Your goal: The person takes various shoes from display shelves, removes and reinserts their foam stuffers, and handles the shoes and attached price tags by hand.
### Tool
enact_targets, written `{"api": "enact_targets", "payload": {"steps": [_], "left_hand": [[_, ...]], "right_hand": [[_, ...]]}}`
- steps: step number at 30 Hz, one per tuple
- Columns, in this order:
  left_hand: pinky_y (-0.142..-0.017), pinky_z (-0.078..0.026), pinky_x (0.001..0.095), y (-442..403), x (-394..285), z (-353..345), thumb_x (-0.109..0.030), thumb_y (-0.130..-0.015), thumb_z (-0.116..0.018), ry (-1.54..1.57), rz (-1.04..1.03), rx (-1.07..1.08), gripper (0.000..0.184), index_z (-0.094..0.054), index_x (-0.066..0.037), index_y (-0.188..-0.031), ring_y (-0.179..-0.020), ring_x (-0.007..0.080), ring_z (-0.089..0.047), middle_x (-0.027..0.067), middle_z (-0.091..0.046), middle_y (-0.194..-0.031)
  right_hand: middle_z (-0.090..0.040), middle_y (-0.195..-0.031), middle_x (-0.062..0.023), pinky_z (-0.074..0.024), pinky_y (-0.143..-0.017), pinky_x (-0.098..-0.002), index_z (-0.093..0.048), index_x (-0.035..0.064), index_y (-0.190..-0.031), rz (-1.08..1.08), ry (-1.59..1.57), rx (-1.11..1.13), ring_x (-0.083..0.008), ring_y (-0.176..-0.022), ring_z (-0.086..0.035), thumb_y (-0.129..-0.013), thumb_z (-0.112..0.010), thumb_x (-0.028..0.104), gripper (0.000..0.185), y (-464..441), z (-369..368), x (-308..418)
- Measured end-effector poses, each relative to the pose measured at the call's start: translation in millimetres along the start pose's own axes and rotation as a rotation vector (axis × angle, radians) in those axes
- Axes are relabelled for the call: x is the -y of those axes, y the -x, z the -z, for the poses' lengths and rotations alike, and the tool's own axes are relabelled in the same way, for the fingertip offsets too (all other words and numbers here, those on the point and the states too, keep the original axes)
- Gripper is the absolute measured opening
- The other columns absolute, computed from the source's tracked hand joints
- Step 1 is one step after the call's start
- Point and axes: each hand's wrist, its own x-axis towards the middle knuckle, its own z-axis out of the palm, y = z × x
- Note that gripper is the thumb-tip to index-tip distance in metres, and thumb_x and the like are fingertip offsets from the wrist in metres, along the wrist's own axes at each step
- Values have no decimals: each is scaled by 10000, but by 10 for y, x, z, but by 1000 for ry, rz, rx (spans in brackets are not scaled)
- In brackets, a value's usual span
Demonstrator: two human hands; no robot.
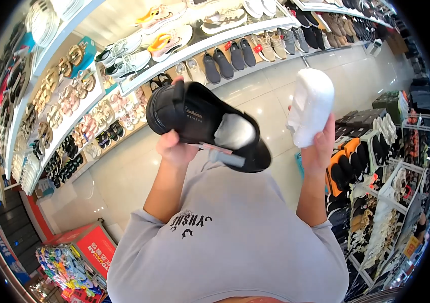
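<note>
Fingers closed, the left hand (176, 149) grips a black shoe (199, 113) near its heel while the right hand (322, 146) clasps a white object (312, 108) before the display shelf's (207, 44) edge.

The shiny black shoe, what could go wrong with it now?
The shiny black shoe is held near its heel by the left hand, so its toe might dip and it could drop onto the glossy pale floor. The white stuffing inside might slide out. The smooth white rounded piece could slip from the right hand.
</note>
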Motion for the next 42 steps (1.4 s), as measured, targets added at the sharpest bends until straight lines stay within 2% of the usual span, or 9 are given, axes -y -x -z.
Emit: {"api": "enact_targets", "payload": {"steps": [1, 4, 9, 16, 21, 24, 30, 38, 42], "left_hand": [[-1076, -361, 540, -92, 30, -69, -483, -729, -725, 59, 26, 55, 1042, -157, -64, -1495, -1203, 366, -515, 146, -464, -1347], [-1038, -404, 532, -327, 175, -155, -516, -705, -748, 181, 117, 206, 1110, -118, -83, -1509, -1190, 360, -523, 146, -472, -1341], [-962, -456, 513, -758, 568, -375, -629, -766, -624, 332, 286, 299, 1067, -103, -79, -1518, -1131, 362, -558, 147, -486, -1341], [-1040, -366, 559, -1392, 1272, -642, -594, -853, -566, 658, 621, 349, 973, -145, 2, -1496, -1150, 339, -533, 190, -440, -1365], [-950, -465, 558, -1921, 1744, -917, -649, -844, -466, 345, 709, 144, 940, -224, 3, -1476, -1083, 351, -603, 201, -510, -1308], [-1028, -435, 444, -2300, 1951, -1087, -541, -869, -487, 196, 678, 171, 793, -343, 8, -1423, -1168, 319, -563, 182, -500, -1357], [-1078, -378, 437, -3037, 2390, -1276, -455, -902, -516, 114, 803, 162, 665, -440, 28, -1352, -1234, 311, -513, 178, -530, -1337], [-988, -459, 395, -3621, 3115, -1693, -389, -919, -543, -14, 1010, 226, 573, -471, 7, -1328, -1149, 273, -583, 159, -576, -1279], [-974, -469, 386, -3840, 3522, -2044, -369, -930, -540, 70, 1072, 359, 538, -489, 7, -1312, -1139, 264, -591, 154, -585, -1269]], "right_hand": [[-448, -1373, -151, -422, -1021, -418, -295, 8, -1420, -51, -47, -75, -309, -1257, -478, -830, -673, 330, 771, 31, 13, -6], [-457, -1366, -134, -419, -1028, -408, -294, 12, -1429, -65, -59, -105, -261, -1264, -468, -837, -666, 287, 751, 76, 76, -5], [-394, -1417, -147, -479, -974, -433, -196, 45, -1477, -103, -83, -221, -289, -1270, -463, -840, -643, 205, 795, 151, 251, 51], [-360, -1438, -220, -370, -1062, -430, 4, 86, -1528, -10, -125, -430, -305, -1305, -426, -806, -655, 113, 978, -101, 510, 379], [-283, -1468, -218, -375, -1058, -448, -10, 111, -1529, 130, 47, -514, -317, -1319, -391, -782, -680, 117, 1004, -667, 753, 615], [-264, -1469, -227, -419, -1026, -452, 13, 111, -1521, 228, 96, -528, -330, -1299, -412, -773, -700, 85, 1034, -1103, 956, 714], [-246, -1465, -244, -502, -941, -407, 89, 95, -1505, 286, 298, -387, -330, -1217, -511, -774, -712, 21, 1086, -1898, 1299, 699], [-367, -1331, -171, -499, -945, -411, -77, 62, -1510, 195, 760, -368, -315, -1169, -554, -753, -743, 31, 1009, -2322, 2067, 774], [-371, -1316, -161, -501, -940, -413, -351, 79, -1368, 269, 519, -534, -308, -1158, -556, -733, -773, 53, 763, -2414, 2442, 799]]}}
